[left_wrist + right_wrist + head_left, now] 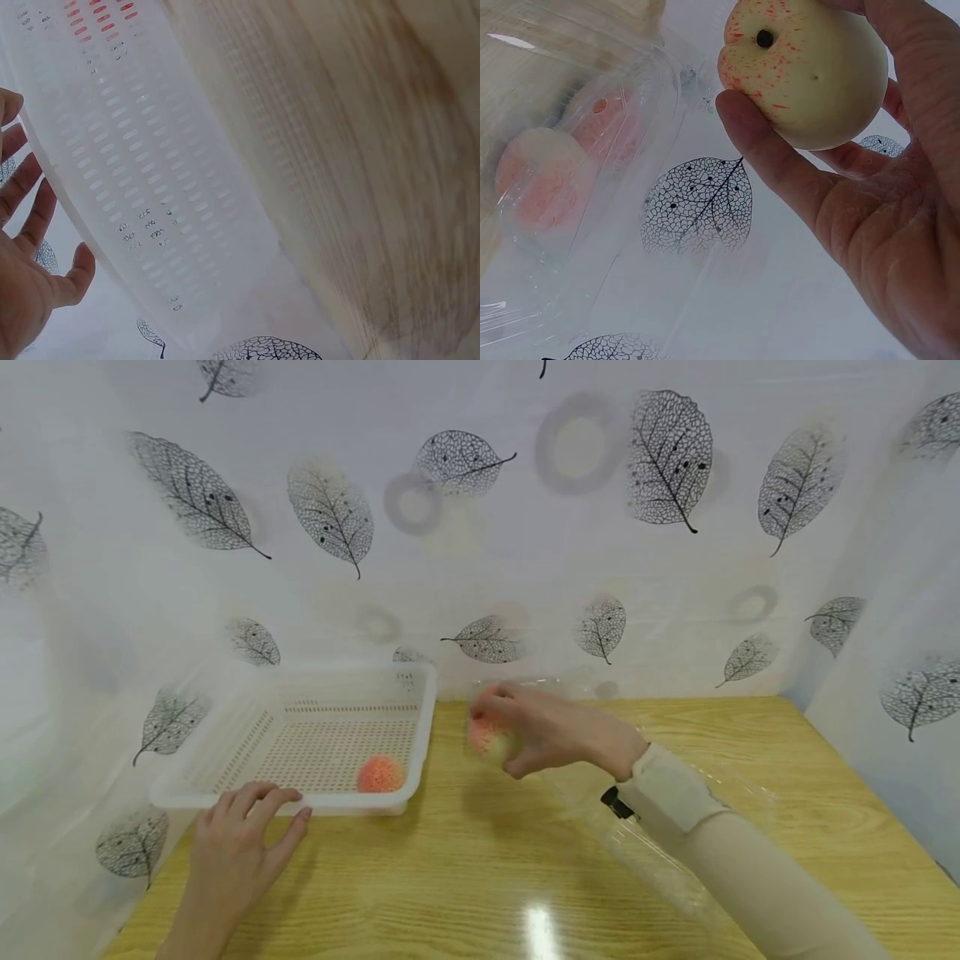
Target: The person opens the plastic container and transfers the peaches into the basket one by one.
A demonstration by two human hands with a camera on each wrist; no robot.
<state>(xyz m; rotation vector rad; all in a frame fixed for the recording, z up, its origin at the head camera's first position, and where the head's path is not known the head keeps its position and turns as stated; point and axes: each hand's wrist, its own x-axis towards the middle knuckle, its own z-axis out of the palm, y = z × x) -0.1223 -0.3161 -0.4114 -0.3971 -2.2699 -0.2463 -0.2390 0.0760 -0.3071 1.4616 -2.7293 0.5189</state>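
A yellowish wood-grain table [420, 893] carries a bright white glare [538, 931] on its near part. Behind the table hangs a whitish sheet [487, 552], printed with dark, net-veined leaves [670, 458] at various tilts and faint grey rings [546, 443]. More such cloth flanks the table: one leaf print [133, 846] shows just beside its left edge, another [924, 693] beyond its right edge.

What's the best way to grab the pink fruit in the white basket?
Probably from above, through the open top of the white basket, pinching the pink fruit around its widest part. It's round, and the near wall blocks a low approach from the front.
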